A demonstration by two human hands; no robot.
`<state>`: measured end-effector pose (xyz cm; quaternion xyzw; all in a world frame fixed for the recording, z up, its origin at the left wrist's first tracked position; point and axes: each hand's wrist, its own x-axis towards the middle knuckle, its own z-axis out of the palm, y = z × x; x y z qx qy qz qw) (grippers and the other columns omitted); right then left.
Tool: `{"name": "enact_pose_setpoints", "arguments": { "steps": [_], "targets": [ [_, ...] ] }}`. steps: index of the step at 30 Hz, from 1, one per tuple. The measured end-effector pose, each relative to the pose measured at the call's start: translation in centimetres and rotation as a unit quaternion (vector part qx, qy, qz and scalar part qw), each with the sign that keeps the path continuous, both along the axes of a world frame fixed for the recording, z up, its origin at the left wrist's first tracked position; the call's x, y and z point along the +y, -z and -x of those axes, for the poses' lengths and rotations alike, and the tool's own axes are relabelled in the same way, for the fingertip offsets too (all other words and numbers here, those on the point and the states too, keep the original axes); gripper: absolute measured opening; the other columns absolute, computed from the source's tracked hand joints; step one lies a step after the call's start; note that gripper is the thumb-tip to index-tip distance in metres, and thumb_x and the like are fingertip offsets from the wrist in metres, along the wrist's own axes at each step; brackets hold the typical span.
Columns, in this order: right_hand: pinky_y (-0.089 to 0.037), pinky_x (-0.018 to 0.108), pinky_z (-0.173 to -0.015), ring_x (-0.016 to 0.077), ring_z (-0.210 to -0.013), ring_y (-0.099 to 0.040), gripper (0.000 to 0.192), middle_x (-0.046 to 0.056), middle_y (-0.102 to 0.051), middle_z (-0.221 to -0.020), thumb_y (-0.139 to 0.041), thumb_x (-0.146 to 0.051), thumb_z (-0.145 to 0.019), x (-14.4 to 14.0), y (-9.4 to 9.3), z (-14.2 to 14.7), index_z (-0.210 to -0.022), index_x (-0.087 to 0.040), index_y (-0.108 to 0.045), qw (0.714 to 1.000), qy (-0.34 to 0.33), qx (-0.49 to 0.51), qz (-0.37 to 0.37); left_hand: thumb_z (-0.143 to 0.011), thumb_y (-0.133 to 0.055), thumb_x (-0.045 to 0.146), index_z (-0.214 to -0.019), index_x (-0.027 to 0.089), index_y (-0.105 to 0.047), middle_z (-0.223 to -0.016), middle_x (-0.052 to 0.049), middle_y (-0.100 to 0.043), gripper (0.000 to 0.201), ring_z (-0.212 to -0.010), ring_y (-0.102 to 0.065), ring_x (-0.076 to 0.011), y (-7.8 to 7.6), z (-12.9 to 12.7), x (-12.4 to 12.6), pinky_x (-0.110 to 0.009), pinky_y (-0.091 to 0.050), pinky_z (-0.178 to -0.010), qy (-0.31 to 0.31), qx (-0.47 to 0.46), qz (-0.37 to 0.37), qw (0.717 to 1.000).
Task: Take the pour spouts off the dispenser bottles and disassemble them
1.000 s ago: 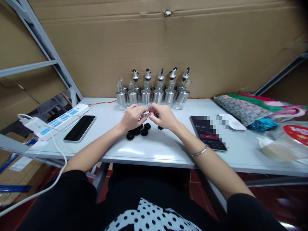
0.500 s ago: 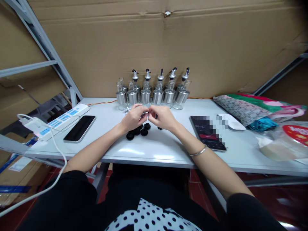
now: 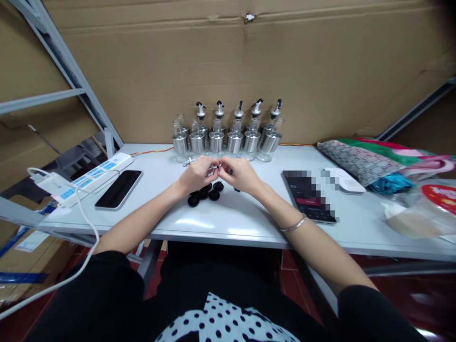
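Observation:
My left hand [image 3: 198, 174] and my right hand [image 3: 240, 174] meet over the middle of the table, fingertips pinched together. Between them is a small silver part [image 3: 215, 166] with a dark tip, mostly hidden by the fingers. Several round black caps [image 3: 214, 194] lie on the table just below my left hand. More silver pieces [image 3: 187, 162] lie behind that hand, partly covered. Small dark pieces show beside and under my right hand. Beyond both hands stand rows of glass bottles with steel sleeves [image 3: 216, 141]; several at the back carry silver pourer spouts with black flaps [image 3: 239, 112].
A power strip [image 3: 96, 176] with a white cable and a black phone [image 3: 119, 189] lie on the left. To the right are a phone with a lit screen [image 3: 308, 199], a white device [image 3: 345, 180], a colourful bag [image 3: 377, 161] and a tape roll [image 3: 416, 218]. Cardboard [image 3: 160, 61] backs the table.
Both hands stay together at nearly the same spot, with only slight finger movement around the small silver part. The view shifts very slightly; the bottles and caps stay put.

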<state>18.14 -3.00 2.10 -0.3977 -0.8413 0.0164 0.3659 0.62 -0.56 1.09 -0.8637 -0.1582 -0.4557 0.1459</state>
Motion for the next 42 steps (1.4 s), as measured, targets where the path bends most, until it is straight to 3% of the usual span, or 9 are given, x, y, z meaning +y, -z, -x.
{"name": "enact_pose_setpoints", "arguments": {
  "steps": [9, 23, 42],
  "targets": [
    [-0.033, 0.021, -0.055, 0.0113, -0.055, -0.052, 0.011, -0.001, -0.058, -0.061, -0.047, -0.023, -0.077, 0.03, 0.0, -0.06, -0.076, -0.018, -0.057, 0.999, -0.024, 0.033, 0.025, -0.087, -0.05, 0.016, -0.086, 0.018, -0.049, -0.074, -0.001, -0.057, 0.002, -0.068, -0.056, -0.0123, 0.43, 0.06, 0.33, -0.024, -0.046, -0.065, -0.02, 0.035, 0.014, 0.999],
    [-0.025, 0.025, -0.053, 0.0133, -0.05, -0.04, 0.011, 0.0, -0.053, -0.055, -0.044, -0.022, -0.074, -0.15, -0.39, 0.45, -0.064, -0.021, -0.046, 0.998, 0.059, -0.008, -0.007, -0.091, -0.043, 0.015, -0.101, 0.016, -0.049, -0.083, -0.006, -0.063, 0.011, -0.081, -0.061, -0.017, -0.15, -0.27, -0.3, -0.029, -0.049, -0.071, -0.012, 0.068, 0.021, 0.997],
    [-0.025, 0.025, -0.054, 0.0126, -0.051, -0.038, 0.008, -0.001, -0.05, -0.058, -0.043, -0.021, -0.075, 0.21, -0.12, 0.28, -0.067, -0.021, -0.045, 1.0, 0.003, -0.005, 0.029, -0.087, -0.046, 0.011, -0.096, 0.015, -0.053, -0.083, -0.007, -0.065, 0.012, -0.076, -0.062, -0.0168, -0.02, -0.22, -0.39, -0.029, -0.049, -0.069, -0.009, 0.061, 0.017, 0.998]
  ]
}}
